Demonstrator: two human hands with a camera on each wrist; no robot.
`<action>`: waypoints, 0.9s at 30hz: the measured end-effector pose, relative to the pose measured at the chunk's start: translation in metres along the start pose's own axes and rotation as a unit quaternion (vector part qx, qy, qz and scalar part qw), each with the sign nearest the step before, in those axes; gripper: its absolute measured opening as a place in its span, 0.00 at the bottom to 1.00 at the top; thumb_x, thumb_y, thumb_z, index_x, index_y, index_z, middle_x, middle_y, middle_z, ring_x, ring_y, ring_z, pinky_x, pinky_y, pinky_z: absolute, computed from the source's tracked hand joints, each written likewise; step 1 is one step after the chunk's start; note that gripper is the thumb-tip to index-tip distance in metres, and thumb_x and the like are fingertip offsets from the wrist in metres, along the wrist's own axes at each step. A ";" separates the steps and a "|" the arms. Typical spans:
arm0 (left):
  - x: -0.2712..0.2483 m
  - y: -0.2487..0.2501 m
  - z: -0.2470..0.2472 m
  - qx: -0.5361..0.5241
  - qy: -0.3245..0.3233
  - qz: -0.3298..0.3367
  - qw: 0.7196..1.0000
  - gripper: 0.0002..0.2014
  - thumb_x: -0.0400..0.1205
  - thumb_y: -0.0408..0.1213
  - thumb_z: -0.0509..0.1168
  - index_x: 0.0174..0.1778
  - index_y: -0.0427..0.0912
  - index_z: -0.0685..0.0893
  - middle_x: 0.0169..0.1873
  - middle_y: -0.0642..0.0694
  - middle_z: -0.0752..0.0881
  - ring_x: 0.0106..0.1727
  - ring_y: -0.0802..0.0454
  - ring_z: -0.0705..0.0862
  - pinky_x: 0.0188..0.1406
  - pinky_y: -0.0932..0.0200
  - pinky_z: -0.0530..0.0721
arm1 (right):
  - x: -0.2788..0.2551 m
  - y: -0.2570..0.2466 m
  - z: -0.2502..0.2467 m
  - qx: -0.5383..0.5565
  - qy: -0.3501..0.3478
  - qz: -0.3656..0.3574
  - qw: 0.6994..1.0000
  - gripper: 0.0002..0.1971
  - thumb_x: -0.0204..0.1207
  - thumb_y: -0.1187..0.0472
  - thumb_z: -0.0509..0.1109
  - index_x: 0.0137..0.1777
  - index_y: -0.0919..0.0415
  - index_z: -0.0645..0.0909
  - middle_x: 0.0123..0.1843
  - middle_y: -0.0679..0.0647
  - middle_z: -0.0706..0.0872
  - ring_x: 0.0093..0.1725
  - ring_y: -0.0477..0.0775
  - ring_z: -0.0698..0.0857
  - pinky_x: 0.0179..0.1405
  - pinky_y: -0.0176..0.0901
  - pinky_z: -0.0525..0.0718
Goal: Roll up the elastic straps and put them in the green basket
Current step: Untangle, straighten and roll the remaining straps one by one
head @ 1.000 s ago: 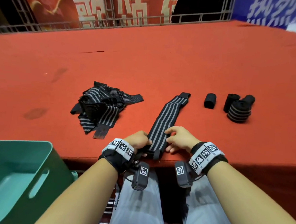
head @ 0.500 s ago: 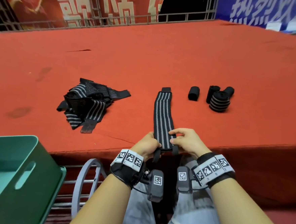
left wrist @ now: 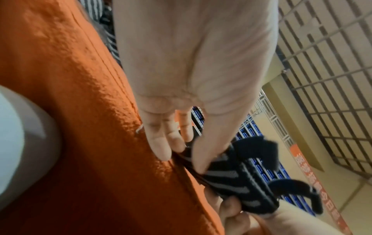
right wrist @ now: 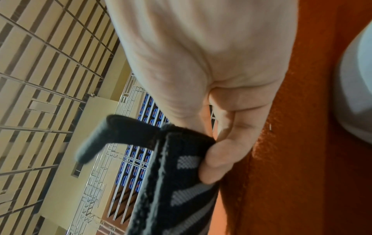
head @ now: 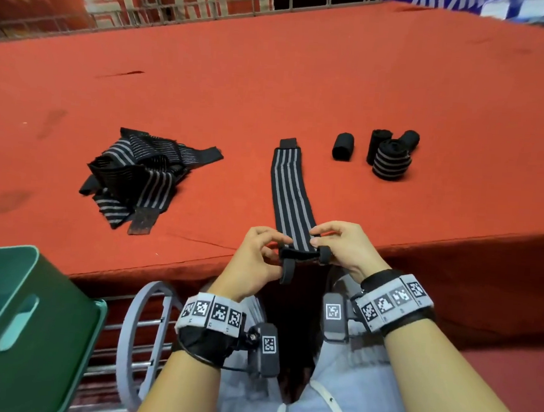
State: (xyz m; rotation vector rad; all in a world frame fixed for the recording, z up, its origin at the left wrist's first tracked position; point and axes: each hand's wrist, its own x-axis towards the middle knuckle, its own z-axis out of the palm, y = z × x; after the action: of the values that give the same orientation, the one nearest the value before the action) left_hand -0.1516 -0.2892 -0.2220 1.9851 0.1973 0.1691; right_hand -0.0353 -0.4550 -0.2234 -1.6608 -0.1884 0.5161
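Note:
A black elastic strap (head: 289, 191) with grey stripes lies stretched away from me on the red carpeted platform (head: 273, 77). Its near end is lifted at the platform's front edge and folded over, with a black loop hanging down. My left hand (head: 257, 256) pinches the strap's left corner (left wrist: 227, 171). On the other side my right hand (head: 338, 246) pinches the right corner (right wrist: 181, 167). The green basket (head: 15, 316) stands at the lower left, below the platform.
A heap of unrolled striped straps (head: 137, 177) lies on the carpet to the left. Several rolled straps (head: 387, 149) stand at the right, beyond the stretched one. A grey metal chair frame (head: 139, 335) shows between the basket and my legs. A railing (head: 181, 9) runs behind.
The strap swung from a slant to straight ahead of me. Both hands lifted its near end off the edge and folded it over.

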 end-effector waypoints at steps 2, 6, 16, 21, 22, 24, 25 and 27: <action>0.002 -0.003 0.001 0.039 -0.011 0.035 0.999 0.24 0.68 0.21 0.79 0.51 0.55 0.88 0.60 0.52 0.74 0.40 0.54 0.77 0.45 0.62 0.85 | 0.001 0.001 0.001 0.013 -0.001 0.008 1.000 0.08 0.73 0.75 0.76 0.52 0.70 0.87 0.39 0.63 0.86 0.28 0.50 0.85 0.23 0.39 0.83; 0.009 -0.008 0.006 0.048 0.020 0.070 0.996 0.14 0.71 0.28 0.79 0.44 0.52 0.90 0.48 0.50 0.83 0.38 0.47 0.78 0.44 0.50 0.83 | 0.001 0.003 0.004 0.008 0.003 0.012 1.000 0.09 0.73 0.75 0.76 0.52 0.72 0.86 0.39 0.64 0.86 0.28 0.51 0.85 0.21 0.39 0.83; 0.011 -0.007 0.005 0.041 0.049 0.011 0.998 0.06 0.77 0.32 0.75 0.43 0.45 0.86 0.35 0.56 0.84 0.36 0.59 0.80 0.42 0.58 0.79 | -0.013 0.001 -0.020 -0.131 -0.035 -0.073 0.988 0.22 0.71 0.78 0.61 0.50 0.55 0.90 0.39 0.57 0.91 0.31 0.47 0.85 0.37 0.40 0.84; 0.015 -0.003 0.005 0.030 0.035 0.017 0.999 0.11 0.78 0.33 0.74 0.46 0.54 0.82 0.35 0.54 0.85 0.35 0.54 0.82 0.43 0.48 0.85 | -0.019 -0.003 -0.019 -0.133 -0.098 -0.141 0.976 0.13 0.75 0.68 0.74 0.55 0.52 0.91 0.44 0.53 0.92 0.44 0.60 0.90 0.49 0.48 0.88; 0.015 -0.003 0.005 0.036 0.032 0.023 0.999 0.10 0.78 0.33 0.74 0.45 0.54 0.83 0.35 0.53 0.85 0.35 0.55 0.83 0.42 0.47 0.85 | -0.019 -0.002 -0.018 -0.133 -0.095 -0.149 0.975 0.11 0.77 0.67 0.75 0.55 0.53 0.91 0.44 0.54 0.92 0.44 0.60 0.90 0.48 0.48 0.89; 0.016 -0.003 0.004 0.044 0.031 0.027 0.998 0.08 0.78 0.32 0.74 0.45 0.50 0.86 0.33 0.54 0.85 0.34 0.55 0.83 0.40 0.49 0.84 | -0.017 -0.001 -0.017 -0.135 -0.090 -0.157 0.974 0.09 0.79 0.65 0.74 0.56 0.57 0.91 0.45 0.55 0.92 0.43 0.57 0.90 0.45 0.45 0.90; 0.017 -0.003 0.004 0.043 0.032 0.024 0.998 0.07 0.78 0.32 0.75 0.45 0.49 0.87 0.32 0.54 0.85 0.33 0.56 0.82 0.39 0.52 0.84 | -0.015 0.000 -0.017 -0.137 -0.090 -0.156 0.974 0.09 0.79 0.65 0.73 0.57 0.58 0.91 0.45 0.55 0.92 0.41 0.55 0.90 0.44 0.43 0.89; 0.017 -0.005 0.003 0.040 0.029 0.017 0.999 0.05 0.78 0.30 0.74 0.45 0.45 0.87 0.31 0.54 0.85 0.32 0.57 0.82 0.36 0.57 0.83 | -0.013 0.002 -0.016 -0.144 -0.099 -0.155 0.972 0.08 0.80 0.65 0.72 0.57 0.60 0.90 0.45 0.55 0.91 0.40 0.51 0.89 0.43 0.41 0.89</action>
State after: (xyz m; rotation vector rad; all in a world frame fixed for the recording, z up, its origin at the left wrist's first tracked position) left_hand -0.1349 -0.2865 -0.2269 2.0661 0.2104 0.2434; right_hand -0.0400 -0.4750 -0.2209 -1.8156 -0.6862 0.4294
